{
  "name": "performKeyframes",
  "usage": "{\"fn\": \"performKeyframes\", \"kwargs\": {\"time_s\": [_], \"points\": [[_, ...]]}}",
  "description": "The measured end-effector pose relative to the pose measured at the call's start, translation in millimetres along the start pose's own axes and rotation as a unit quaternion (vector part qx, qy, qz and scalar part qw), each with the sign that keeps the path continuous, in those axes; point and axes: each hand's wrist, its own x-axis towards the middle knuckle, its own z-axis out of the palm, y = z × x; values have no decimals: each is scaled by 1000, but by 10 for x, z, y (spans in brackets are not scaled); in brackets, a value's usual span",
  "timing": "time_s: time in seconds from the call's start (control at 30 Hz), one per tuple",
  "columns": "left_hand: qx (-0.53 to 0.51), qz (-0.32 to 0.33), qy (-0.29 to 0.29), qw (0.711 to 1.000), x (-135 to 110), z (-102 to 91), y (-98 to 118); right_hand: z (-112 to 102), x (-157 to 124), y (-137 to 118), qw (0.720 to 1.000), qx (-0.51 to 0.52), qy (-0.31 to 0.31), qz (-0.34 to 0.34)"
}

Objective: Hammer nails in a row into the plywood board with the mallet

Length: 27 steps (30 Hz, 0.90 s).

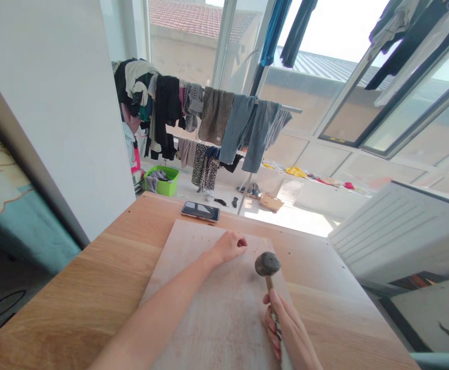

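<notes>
My right hand (pixel 282 318) is wrapped around the handle of a hammer with a thick dark round head, probably a rubber mallet (pixel 267 263). Its head is raised above the right side of a pale, worn board (pixel 212 313) lying on the wooden table. Near the board's far edge rests my left hand (pixel 229 245), with its fingers curled closed. Whatever is in those fingers, if anything, is too small or hidden to make out. Several tiny dark marks dot the board's far part, left of that hand. The mallet head is to the right of my left hand, apart from it.
A phone (pixel 200 211) lies on the wooden table (pixel 324 313) just beyond the board. Behind the table, clothes hang on a drying rack (pixel 292 109), and a green basket (pixel 162 181) holds cloth. A white wall panel (pixel 51 97) rises at the left; a white ribbed panel (pixel 401 221) stands right.
</notes>
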Motion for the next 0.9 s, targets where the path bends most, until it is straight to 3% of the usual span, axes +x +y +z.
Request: {"fn": "performKeyframes", "kwargs": {"time_s": [0.1, 0.23, 0.43, 0.7, 0.9], "points": [[-2, 3, 3, 1000, 4, 4, -5, -9, 94, -51, 999, 43, -19, 19], [-1, 7, 8, 1000, 6, 7, 7, 68, 262, -229, 997, 77, -21, -16], [1, 8, 6, 1000, 7, 4, 15, 229, 371, -380, 999, 28, -19, -29], [-2, -7, -3, 1000, 9, -9, 22, 130, 247, -137, 997, 63, -45, -8], [11, -32, -36, 999, 20, -47, 76, 111, 225, 65, 999, 5, -54, -2]]}}
